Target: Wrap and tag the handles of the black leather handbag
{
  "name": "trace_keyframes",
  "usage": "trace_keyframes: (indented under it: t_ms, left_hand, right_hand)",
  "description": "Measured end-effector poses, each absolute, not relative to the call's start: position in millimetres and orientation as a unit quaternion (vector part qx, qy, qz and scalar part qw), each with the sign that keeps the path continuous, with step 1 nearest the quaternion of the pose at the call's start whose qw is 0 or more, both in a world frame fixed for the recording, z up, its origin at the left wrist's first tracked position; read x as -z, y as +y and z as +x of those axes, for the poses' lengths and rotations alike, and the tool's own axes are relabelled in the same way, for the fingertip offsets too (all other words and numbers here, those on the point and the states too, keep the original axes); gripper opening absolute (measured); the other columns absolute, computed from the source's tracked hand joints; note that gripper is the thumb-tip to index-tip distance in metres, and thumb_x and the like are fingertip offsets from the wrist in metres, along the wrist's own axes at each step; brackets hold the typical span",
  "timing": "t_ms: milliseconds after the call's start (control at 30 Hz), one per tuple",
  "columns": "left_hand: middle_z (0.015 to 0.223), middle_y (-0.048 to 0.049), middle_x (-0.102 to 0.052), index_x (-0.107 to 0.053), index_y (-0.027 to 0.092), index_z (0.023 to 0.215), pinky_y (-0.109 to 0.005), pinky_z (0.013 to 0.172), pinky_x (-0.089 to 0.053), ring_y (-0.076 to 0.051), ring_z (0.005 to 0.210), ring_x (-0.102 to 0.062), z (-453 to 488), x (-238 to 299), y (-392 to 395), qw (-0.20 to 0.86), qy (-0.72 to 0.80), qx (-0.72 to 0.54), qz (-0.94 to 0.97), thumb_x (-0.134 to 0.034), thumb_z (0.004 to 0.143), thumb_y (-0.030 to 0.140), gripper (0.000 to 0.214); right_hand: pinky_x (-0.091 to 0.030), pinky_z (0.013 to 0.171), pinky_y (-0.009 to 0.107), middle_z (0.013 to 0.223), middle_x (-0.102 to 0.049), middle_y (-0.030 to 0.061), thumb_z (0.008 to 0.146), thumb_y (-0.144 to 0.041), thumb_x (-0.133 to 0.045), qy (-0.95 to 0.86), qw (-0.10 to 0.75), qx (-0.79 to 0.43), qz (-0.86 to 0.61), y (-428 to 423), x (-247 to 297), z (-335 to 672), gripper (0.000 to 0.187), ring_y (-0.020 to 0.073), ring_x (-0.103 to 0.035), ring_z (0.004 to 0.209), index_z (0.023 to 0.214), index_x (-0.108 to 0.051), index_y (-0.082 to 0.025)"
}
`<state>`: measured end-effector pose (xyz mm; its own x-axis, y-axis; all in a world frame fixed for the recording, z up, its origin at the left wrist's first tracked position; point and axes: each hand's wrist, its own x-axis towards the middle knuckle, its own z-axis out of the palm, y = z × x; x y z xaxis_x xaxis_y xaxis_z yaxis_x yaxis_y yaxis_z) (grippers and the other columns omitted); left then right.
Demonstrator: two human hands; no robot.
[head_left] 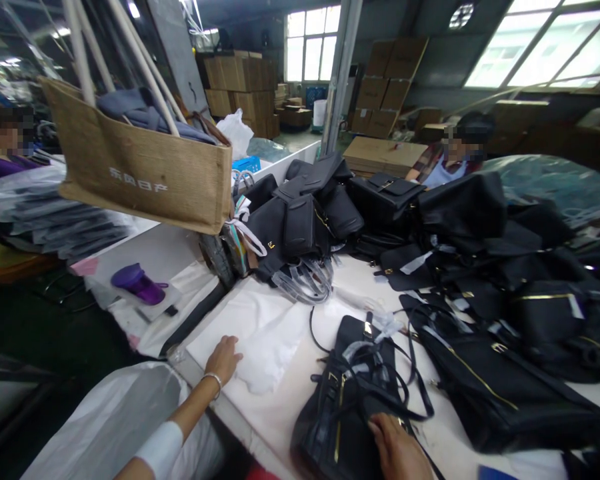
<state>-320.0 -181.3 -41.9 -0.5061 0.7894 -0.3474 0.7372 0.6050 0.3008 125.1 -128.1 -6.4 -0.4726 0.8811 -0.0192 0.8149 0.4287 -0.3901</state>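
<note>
Black handbag [347,393] lies on the white table [280,413] at the near edge, gold hardware up. Right hand [397,450] rests flat on its lower part, fingers loosely spread, pinching nothing. Left hand [223,359] presses open-palmed on white dust bags [260,333] just beside. Beyond: heaped black bags [480,267] (wrapped handles), hanging jute tote [145,167], stacked cartons [240,87], bright windows.

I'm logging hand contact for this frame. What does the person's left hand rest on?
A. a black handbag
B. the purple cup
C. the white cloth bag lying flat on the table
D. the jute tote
C: the left hand lies flat on the white cloth bag, while the right hand is on the black handbag.
</note>
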Motion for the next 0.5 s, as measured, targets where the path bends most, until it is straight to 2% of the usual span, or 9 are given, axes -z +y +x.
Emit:
trace_keyframes:
  t_ms: [67, 167, 233, 300, 367, 433, 500]
  left_hand:
    - [0.114, -0.0107, -0.057, -0.054, 0.015, 0.108, -0.027, 0.083, -0.04, -0.02, 0.101, -0.058, -325, 46, -178, 0.24, 0.868, -0.036, 0.433, -0.06, 0.079, 0.02, 0.031]
    - [0.088, -0.004, -0.064, -0.059, 0.015, 0.089, -0.03, 0.074, -0.043, -0.018, 0.081, -0.061, -334, 50, -171, 0.274, 0.865, -0.001, 0.419, -0.064, 0.078, 0.027, 0.017]
    - [0.077, -0.0011, -0.064, -0.059, 0.015, 0.078, -0.03, 0.071, -0.044, -0.017, 0.073, -0.06, -338, 51, -168, 0.292, 0.86, 0.013, 0.418, -0.063, 0.079, 0.03, 0.016]
    - [0.081, -0.0022, -0.064, -0.059, 0.016, 0.077, -0.029, 0.072, -0.043, -0.017, 0.076, -0.06, -340, 50, -169, 0.291, 0.858, 0.009, 0.423, -0.064, 0.078, 0.03, 0.015]
    - [0.1, -0.0064, -0.063, -0.058, 0.016, 0.088, -0.027, 0.075, -0.041, -0.018, 0.088, -0.06, -341, 48, -171, 0.276, 0.859, -0.009, 0.43, -0.065, 0.076, 0.029, 0.018]
    - [0.116, -0.0095, -0.056, -0.054, 0.017, 0.102, -0.026, 0.078, -0.04, -0.019, 0.099, -0.058, -342, 47, -174, 0.266, 0.861, -0.026, 0.432, -0.066, 0.074, 0.027, 0.032]
    - [0.113, -0.0087, -0.058, -0.053, 0.017, 0.103, -0.026, 0.078, -0.04, -0.02, 0.098, -0.058, -345, 47, -174, 0.279, 0.86, -0.034, 0.426, -0.069, 0.071, 0.024, 0.036]
  right_hand:
    - [-0.047, 0.065, 0.028, 0.081, -0.067, 0.0057, 0.094, -0.036, -0.033, -0.839, 0.094, -0.172, -0.507, -132, 7, 124, 0.032, 0.0194, -0.065, 0.071, 0.084, -0.061, -0.023]
    - [-0.047, 0.066, 0.028, 0.079, -0.066, 0.0056, 0.094, -0.034, -0.035, -0.84, 0.09, -0.176, -0.505, -136, 7, 124, 0.031, 0.0198, -0.065, 0.072, 0.083, -0.061, -0.023]
    - [-0.048, 0.067, 0.028, 0.08, -0.066, 0.0055, 0.093, -0.033, -0.035, -0.834, 0.088, -0.185, -0.512, -137, 7, 126, 0.029, 0.0196, -0.065, 0.073, 0.084, -0.061, -0.023]
    - [-0.048, 0.068, 0.029, 0.082, -0.066, 0.0056, 0.094, -0.032, -0.035, -0.827, 0.084, -0.195, -0.521, -138, 7, 127, 0.028, 0.0196, -0.065, 0.074, 0.086, -0.061, -0.023]
    - [-0.048, 0.07, 0.029, 0.085, -0.066, 0.0057, 0.093, -0.032, -0.036, -0.82, 0.081, -0.203, -0.529, -140, 8, 128, 0.026, 0.0197, -0.065, 0.077, 0.088, -0.061, -0.023]
    - [-0.048, 0.072, 0.03, 0.087, -0.066, 0.0056, 0.093, -0.032, -0.038, -0.817, 0.078, -0.207, -0.533, -143, 10, 128, 0.025, 0.0199, -0.064, 0.079, 0.088, -0.061, -0.023]
    - [-0.047, 0.073, 0.031, 0.086, -0.065, 0.0055, 0.093, -0.03, -0.038, -0.815, 0.075, -0.204, -0.537, -145, 12, 126, 0.025, 0.0205, -0.063, 0.08, 0.087, -0.061, -0.023]
